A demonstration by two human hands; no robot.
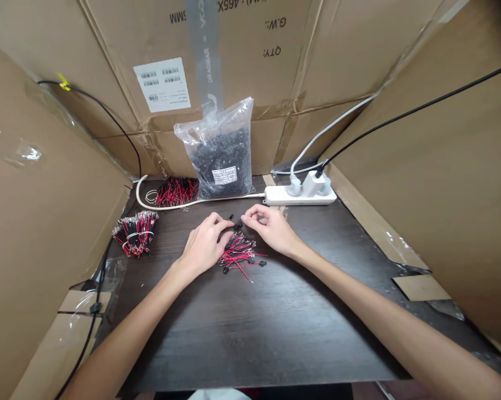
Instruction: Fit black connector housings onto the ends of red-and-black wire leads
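Note:
A loose pile of short red and black wires (pixel 239 250) with metal ends lies mid-table, some with black connectors. Small black connector housings (pixel 238 226) rest just beyond the pile, between my hands. My left hand (pixel 206 241) is over the pile's left edge, fingers curved, with a gap between thumb and forefinger and nothing visible in it. To the right, my right hand (pixel 273 229) is closed, thumb and forefinger pinched together near the housings. Whatever those fingertips hold, if anything, is too small to make out.
A clear plastic bag (pixel 223 155) of black parts leans on the cardboard back wall. Beside it are more red and black wires (pixel 178 191). A banded wire bundle (pixel 137 233) stands at left. A white power strip (pixel 300 194) with plugs and cables lies at back right.

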